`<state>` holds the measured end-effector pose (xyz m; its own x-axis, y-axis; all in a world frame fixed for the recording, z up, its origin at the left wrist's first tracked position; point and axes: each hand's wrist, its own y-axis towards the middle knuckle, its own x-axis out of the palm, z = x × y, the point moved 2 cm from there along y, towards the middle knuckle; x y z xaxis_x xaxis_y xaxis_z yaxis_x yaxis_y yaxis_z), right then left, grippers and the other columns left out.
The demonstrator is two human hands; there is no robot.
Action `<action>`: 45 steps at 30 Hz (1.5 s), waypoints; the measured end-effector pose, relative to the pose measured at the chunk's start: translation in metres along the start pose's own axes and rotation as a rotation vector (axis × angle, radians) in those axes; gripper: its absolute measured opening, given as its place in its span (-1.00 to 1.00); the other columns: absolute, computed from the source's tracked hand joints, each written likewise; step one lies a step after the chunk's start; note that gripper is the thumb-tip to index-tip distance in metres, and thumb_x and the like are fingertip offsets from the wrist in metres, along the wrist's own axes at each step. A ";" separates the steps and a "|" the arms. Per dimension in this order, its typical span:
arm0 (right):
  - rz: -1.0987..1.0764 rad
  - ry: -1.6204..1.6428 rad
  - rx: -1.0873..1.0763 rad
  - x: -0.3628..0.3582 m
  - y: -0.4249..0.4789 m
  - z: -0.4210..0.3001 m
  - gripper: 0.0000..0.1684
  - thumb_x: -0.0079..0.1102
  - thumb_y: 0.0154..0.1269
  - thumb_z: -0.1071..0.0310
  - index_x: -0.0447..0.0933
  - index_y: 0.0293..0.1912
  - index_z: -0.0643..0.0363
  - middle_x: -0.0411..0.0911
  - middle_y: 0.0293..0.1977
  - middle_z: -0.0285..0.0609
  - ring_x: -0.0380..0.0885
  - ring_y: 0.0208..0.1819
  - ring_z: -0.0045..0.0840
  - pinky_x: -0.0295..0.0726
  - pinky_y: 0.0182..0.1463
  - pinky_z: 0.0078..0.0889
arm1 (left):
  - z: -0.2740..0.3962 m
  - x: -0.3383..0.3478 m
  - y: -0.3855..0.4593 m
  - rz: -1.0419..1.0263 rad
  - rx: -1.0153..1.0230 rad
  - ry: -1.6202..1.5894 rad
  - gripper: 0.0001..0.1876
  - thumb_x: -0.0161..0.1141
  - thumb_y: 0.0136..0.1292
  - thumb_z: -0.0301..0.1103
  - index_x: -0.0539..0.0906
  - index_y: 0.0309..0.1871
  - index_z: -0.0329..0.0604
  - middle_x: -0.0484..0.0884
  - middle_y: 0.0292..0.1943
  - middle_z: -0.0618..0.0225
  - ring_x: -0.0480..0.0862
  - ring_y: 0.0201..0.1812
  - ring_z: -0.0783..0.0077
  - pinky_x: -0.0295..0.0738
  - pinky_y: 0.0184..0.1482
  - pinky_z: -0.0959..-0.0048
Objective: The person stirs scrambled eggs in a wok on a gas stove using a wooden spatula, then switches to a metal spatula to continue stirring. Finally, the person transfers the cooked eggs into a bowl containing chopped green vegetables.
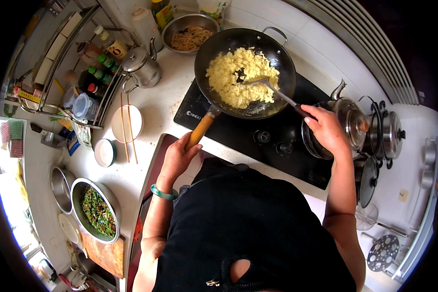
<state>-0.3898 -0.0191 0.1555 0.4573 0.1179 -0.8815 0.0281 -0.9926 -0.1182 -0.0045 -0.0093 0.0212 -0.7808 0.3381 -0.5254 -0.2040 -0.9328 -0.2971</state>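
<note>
My left hand grips the wooden handle of a dark wok, which is tilted over the black stove top. Closed around the dark grip of a metal spatula is my right hand. The spatula's blade rests in yellow scrambled egg broken into small curds, spread over the wok's bottom. A second, metal loop handle sits on the wok's far rim. Behind the wok a steel bowl holds noodle-like strands.
Left on the counter stand a steel pot with a spout, a white bowl with chopsticks across it, a small bowl and a bowl of chopped greens by a cutting board. A kettle and lidded pots stand right.
</note>
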 end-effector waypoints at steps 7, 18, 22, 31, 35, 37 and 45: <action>0.090 0.020 -0.207 0.056 0.030 -0.014 -0.63 0.19 0.37 0.36 0.56 0.15 0.05 0.57 -0.25 0.05 0.59 -0.19 0.01 0.56 -0.09 -0.05 | 0.001 -0.001 0.001 -0.006 -0.001 -0.009 -0.45 0.38 0.28 -0.17 0.55 0.24 -0.30 0.71 -0.13 -0.09 0.73 -0.07 0.00 0.60 -0.01 0.26; -0.077 0.081 -0.093 0.019 0.020 0.013 -0.57 0.25 0.32 0.41 0.55 0.18 0.10 0.62 -0.18 0.05 0.62 -0.15 -0.09 0.57 -0.04 -0.21 | 0.003 -0.002 0.000 0.010 0.015 0.013 -0.44 0.39 0.27 -0.18 0.55 0.25 -0.31 0.72 -0.12 -0.09 0.73 -0.06 0.00 0.60 0.01 0.25; 0.003 0.054 -0.015 0.009 0.033 -0.001 -0.58 0.24 0.33 0.40 0.56 0.18 0.09 0.61 -0.19 0.04 0.63 -0.18 -0.10 0.56 -0.07 -0.21 | 0.003 -0.002 0.000 0.008 0.005 0.016 -0.44 0.39 0.27 -0.19 0.55 0.25 -0.30 0.72 -0.12 -0.09 0.74 -0.06 0.01 0.60 0.01 0.26; 0.019 0.042 -0.031 0.048 0.053 0.017 -0.62 0.20 0.36 0.35 0.56 0.15 0.10 0.58 -0.23 0.07 0.59 -0.14 0.00 0.56 -0.03 -0.06 | -0.002 -0.001 0.002 -0.003 -0.029 -0.006 -0.44 0.40 0.27 -0.19 0.55 0.25 -0.29 0.72 -0.12 -0.08 0.74 -0.05 0.03 0.60 0.02 0.27; -0.018 0.007 0.007 0.024 0.034 0.016 -0.61 0.21 0.36 0.36 0.56 0.16 0.10 0.57 -0.21 0.04 0.57 -0.13 -0.06 0.53 -0.01 -0.14 | 0.004 -0.002 0.001 -0.004 -0.036 -0.014 -0.43 0.41 0.26 -0.18 0.55 0.25 -0.28 0.72 -0.12 -0.07 0.74 -0.05 0.01 0.60 0.02 0.26; -0.066 0.019 -0.007 0.006 0.021 0.011 -0.61 0.20 0.36 0.37 0.55 0.17 0.10 0.58 -0.21 0.05 0.58 -0.14 -0.07 0.54 -0.02 -0.14 | 0.004 -0.002 0.000 0.000 -0.034 0.018 -0.43 0.41 0.26 -0.18 0.55 0.25 -0.29 0.72 -0.11 -0.08 0.73 -0.05 0.00 0.60 0.02 0.26; 0.211 0.004 -0.024 0.031 0.061 0.017 -0.63 0.16 0.38 0.34 0.55 0.16 0.09 0.61 -0.21 0.11 0.63 -0.17 -0.07 0.59 -0.05 -0.10 | -0.002 -0.001 0.003 -0.009 -0.015 0.000 -0.43 0.40 0.26 -0.18 0.55 0.26 -0.29 0.72 -0.10 -0.09 0.73 -0.04 -0.01 0.60 0.03 0.25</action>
<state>-0.3893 -0.0755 0.1127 0.4590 -0.0924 -0.8836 -0.0470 -0.9957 0.0797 -0.0033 -0.0119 0.0192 -0.7792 0.3461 -0.5226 -0.2021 -0.9279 -0.3132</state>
